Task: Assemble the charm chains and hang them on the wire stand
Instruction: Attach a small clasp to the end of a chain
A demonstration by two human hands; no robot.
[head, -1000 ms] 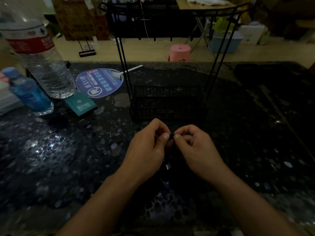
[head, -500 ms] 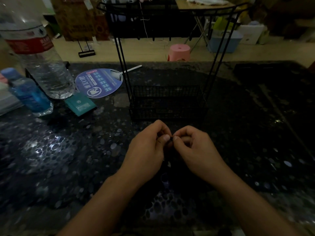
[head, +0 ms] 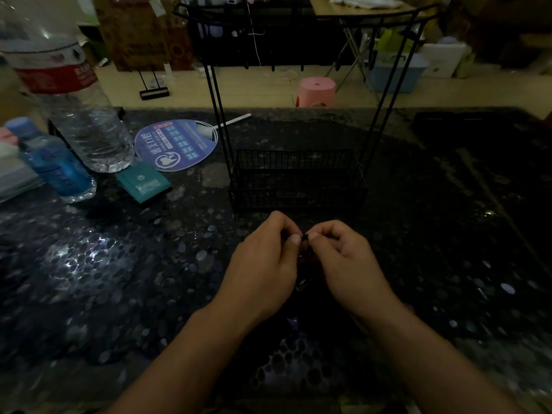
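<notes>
- A dim room; a dark, speckled glossy table point(head: 125, 264) fills the near view, with a pink stool point(head: 316, 91) and a blue bin point(head: 394, 74) on the floor beyond.
- At the far left of the table stand a large water bottle point(head: 68, 94) and a small blue bottle point(head: 56, 165); near them lie a round blue fan point(head: 176, 144) and a teal packet point(head: 145, 182).
- The black wire stand point(head: 298, 177) stands upright just beyond the hands, its basket at the bottom and hooks along the top bar.
- The left hand point(head: 263, 270) and right hand point(head: 349, 264) meet thumb to thumb, each with fingers curled, pinching a small dark charm chain point(head: 305, 238).
- The chain hangs down between the hands; most of it is lost in shadow, with one small glint low down.
</notes>
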